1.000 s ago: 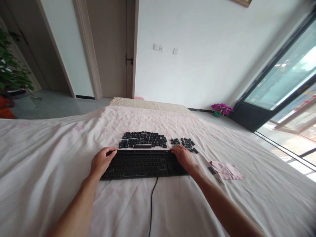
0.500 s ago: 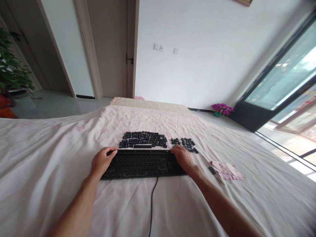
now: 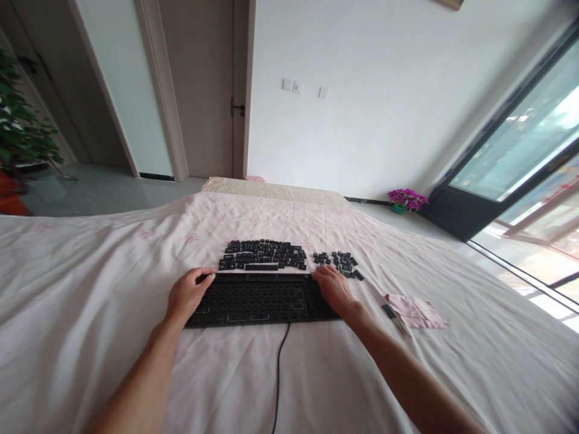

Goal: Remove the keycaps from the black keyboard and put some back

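Note:
A black keyboard [image 3: 260,299] with its keycaps taken off lies on a pale pink sheet [image 3: 90,283], its cable [image 3: 278,374] running toward me. My left hand [image 3: 186,293] grips its left end, thumb over the far edge. At the opposite end, my right hand [image 3: 335,288] closes over the keyboard's far edge. Just beyond the keyboard lie the removed keycaps [image 3: 263,255], laid out in rows, with a smaller loose group [image 3: 339,262] beside my right hand.
A folded pink cloth [image 3: 418,311] and a small dark tool [image 3: 389,313] lie right of the keyboard. A potted plant [image 3: 18,132] stands far left, purple flowers [image 3: 406,199] by the glass door [image 3: 511,157], and a wooden door [image 3: 203,90] is behind.
Both hands and the keyboard have shifted very slightly; otherwise the scene is the same.

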`<state>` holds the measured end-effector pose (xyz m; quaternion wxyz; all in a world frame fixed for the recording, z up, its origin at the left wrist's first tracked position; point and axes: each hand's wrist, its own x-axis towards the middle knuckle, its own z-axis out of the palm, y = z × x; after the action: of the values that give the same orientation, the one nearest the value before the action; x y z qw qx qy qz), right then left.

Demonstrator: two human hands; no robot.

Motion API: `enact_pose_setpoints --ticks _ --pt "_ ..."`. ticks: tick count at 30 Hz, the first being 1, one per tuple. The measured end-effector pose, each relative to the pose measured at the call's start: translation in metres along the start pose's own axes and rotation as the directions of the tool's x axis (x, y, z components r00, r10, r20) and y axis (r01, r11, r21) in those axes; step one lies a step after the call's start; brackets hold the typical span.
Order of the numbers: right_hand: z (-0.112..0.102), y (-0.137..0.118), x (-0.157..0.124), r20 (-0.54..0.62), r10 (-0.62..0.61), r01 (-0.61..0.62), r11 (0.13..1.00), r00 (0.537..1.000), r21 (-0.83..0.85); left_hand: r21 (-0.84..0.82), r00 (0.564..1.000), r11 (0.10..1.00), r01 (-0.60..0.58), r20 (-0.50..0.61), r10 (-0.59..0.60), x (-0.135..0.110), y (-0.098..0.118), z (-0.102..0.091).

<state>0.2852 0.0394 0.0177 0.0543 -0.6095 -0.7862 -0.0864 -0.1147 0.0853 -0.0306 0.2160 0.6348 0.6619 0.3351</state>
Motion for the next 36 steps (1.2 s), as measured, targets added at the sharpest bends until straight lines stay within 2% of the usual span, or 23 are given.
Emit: enact_pose_setpoints --ticks 8,13,17,21,23,26,30,36 --pt "-0.007 -0.023 -0.005 0.078 -0.005 0.022 0.975 0.997 -0.223 0.003 1.0 1.0 -0.008 -0.004 0.008 0.002 -0.002 0.001" --pt "-0.007 -0.031 -0.005 0.097 -0.003 0.026 0.971 0.995 -0.238 -0.005 1.0 1.0 -0.014 -0.002 0.014 0.001 -0.002 0.001" --pt "-0.011 -0.028 -0.006 0.088 -0.012 0.027 0.984 0.996 -0.177 -0.002 1.0 1.0 -0.003 -0.004 0.003 0.001 -0.002 0.001" --pt "-0.012 -0.002 -0.011 0.068 0.045 -0.047 0.998 0.997 0.032 0.008 1.0 1.0 0.012 0.004 -0.012 0.001 -0.001 0.001" --pt "-0.009 0.019 -0.011 0.017 0.155 -0.156 0.978 0.988 0.141 0.012 1.0 1.0 0.009 0.008 -0.009 0.001 0.0 0.0" --pt "-0.003 0.054 -0.002 -0.055 0.331 -0.312 0.925 0.942 0.218 0.017 1.0 1.0 0.009 0.01 -0.009 0.0 0.001 0.0" --pt "0.0 0.089 0.021 -0.022 0.414 -0.404 0.898 0.91 0.173 0.026 1.0 0.999 0.025 0.014 -0.025 0.001 0.001 -0.001" --pt "0.004 0.103 0.051 0.017 0.353 -0.353 0.934 0.935 0.045 0.022 1.0 1.0 0.012 0.017 -0.013 0.003 -0.004 0.001"
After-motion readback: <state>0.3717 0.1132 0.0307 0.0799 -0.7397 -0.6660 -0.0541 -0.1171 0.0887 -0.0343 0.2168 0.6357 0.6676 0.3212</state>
